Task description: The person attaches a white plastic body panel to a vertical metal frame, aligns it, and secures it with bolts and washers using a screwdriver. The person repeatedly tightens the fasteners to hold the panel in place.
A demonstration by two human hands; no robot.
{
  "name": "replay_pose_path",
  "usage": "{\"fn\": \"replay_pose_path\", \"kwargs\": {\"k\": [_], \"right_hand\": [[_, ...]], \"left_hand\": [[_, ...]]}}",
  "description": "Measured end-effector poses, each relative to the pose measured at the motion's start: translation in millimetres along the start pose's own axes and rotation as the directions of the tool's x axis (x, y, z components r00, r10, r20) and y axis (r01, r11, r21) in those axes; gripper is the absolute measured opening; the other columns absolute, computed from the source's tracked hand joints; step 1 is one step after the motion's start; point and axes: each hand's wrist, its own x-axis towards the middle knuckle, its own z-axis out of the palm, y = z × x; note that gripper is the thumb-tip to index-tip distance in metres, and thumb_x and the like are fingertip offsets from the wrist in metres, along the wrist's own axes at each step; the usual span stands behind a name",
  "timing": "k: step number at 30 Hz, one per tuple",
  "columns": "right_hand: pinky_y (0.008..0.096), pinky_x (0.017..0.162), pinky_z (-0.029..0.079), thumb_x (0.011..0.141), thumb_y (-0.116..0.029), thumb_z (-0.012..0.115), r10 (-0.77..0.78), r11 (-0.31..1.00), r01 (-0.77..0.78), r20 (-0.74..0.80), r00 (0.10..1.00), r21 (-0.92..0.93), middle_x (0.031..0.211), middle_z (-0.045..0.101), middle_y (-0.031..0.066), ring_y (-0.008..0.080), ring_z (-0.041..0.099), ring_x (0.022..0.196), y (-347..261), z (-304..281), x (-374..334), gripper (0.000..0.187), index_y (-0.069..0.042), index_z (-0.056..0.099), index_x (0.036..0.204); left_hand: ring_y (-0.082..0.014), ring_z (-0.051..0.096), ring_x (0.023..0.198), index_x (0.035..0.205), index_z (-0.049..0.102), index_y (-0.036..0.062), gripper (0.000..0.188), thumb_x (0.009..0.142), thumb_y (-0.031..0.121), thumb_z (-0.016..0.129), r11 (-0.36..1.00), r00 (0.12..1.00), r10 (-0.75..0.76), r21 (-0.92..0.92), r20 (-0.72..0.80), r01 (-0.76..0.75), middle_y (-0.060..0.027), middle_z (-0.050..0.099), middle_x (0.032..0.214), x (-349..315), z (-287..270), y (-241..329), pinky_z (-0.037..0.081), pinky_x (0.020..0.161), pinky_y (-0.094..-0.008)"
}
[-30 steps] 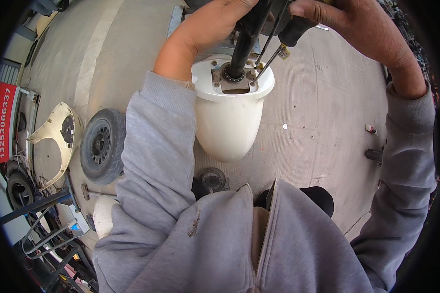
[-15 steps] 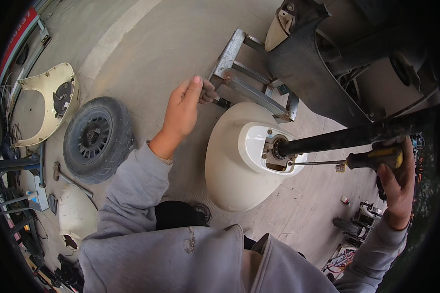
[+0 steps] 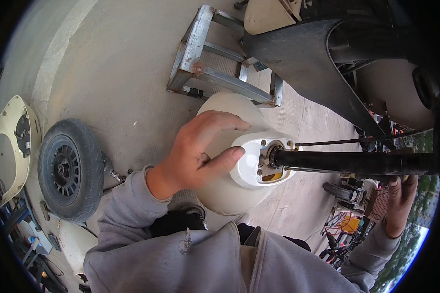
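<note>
A white rounded scooter fender (image 3: 222, 195) has a black steering tube (image 3: 337, 160) standing out of its opening toward the right. My left hand (image 3: 193, 149) hovers over the fender's left side, thumb and fingers apart and holding nothing; whether the thumb touches the rim I cannot tell. Around the tube's far right end is my right hand (image 3: 401, 195), its fingers closed on a screwdriver (image 3: 322, 170). The tube hides most of the screwdriver's handle, while its thin shaft runs along the tube's lower side to the fender opening. Screws and a bearing ring (image 3: 275, 155) show inside that opening.
A rusty metal stand (image 3: 200, 53) is behind the fender, with a large black scooter panel (image 3: 298, 58) at upper right. To the left lie a wheel with its tire (image 3: 71, 168) and a cream body panel (image 3: 27, 161). A dark thin rod (image 3: 337, 142) extends above the tube.
My left hand has come down and right, over the fender, its fingers spreading. My right hand and the screwdriver handle have slipped behind the tube, and the view has shifted.
</note>
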Motion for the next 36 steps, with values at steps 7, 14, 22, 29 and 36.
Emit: {"fn": "replay_pose_path", "kwargs": {"k": [7,14,22,29,36], "right_hand": [[0.0277,0.086,0.054,0.085,-0.037,0.084,-0.147,0.988,0.147,0.011,0.989,-0.034,0.116,0.067,0.0109,0.0168,0.067,0.1,-26.4,24.1,10.5,0.073,0.003,0.05,0.135],[0.0408,0.104,0.053,0.097,-0.021,0.069,-0.455,0.89,0.456,0.06,0.889,-0.01,0.135,0.058,0.0178,0.027,0.06,0.127,-6.1,30.3,22.7,0.073,-0.002,0.033,0.157],[0.0385,0.06,0.049,0.091,-0.038,0.079,-0.534,0.797,0.492,-0.028,0.845,-0.349,0.068,0.06,0.0124,0.0298,0.062,0.063,-53.3,40.1,17.9,0.044,0.001,0.06,0.092],[0.0442,0.064,0.052,0.092,-0.033,0.076,-0.56,0.79,0.563,0.086,0.824,-0.244,0.071,0.065,0.0184,0.0409,0.067,0.069,-52.5,18.7,16.9,0.036,0.0,0.061,0.092],[0.0484,0.067,0.054,0.098,-0.034,0.067,-0.555,0.819,0.565,0.112,0.824,-0.102,0.073,0.067,0.0204,0.0433,0.067,0.071,-49.1,18.4,25.7,0.033,-0.001,0.062,0.093]], "left_hand": [[-0.0357,0.061,0.112,0.137,0.055,0.0051,0.057,0.083,0.008,0.073,0.919,0.967,-0.097,0.395,0.237,-0.005,-0.0169,0.065,0.124,27.0,37.8,38.1,0.045,0.102,-0.0445],[-0.0342,0.061,0.117,0.142,0.052,-0.0046,0.057,0.101,0.033,0.066,0.986,0.964,0.045,0.141,0.262,-0.084,-0.0216,0.063,0.13,72.2,75.3,64.5,0.047,0.103,-0.0418],[-0.014,0.066,0.099,0.133,0.058,-0.0036,0.044,0.109,0.034,0.054,0.751,0.963,-0.039,-0.627,0.267,0.205,-0.0096,0.07,0.112,133.8,123.6,126.5,0.054,0.089,-0.0286],[-0.0145,0.066,0.103,0.131,0.061,-0.0054,0.042,0.107,0.028,0.06,0.964,0.983,-0.179,-0.196,0.031,0.182,-0.0089,0.07,0.115,143.2,132.0,138.3,0.052,0.093,-0.03],[-0.0147,0.063,0.109,0.131,0.066,-0.0033,0.045,0.103,0.032,0.066,0.992,0.991,-0.125,0.008,-0.039,0.125,-0.0079,0.072,0.116,138.0,127.4,134.4,0.046,0.101,-0.0296]]}}
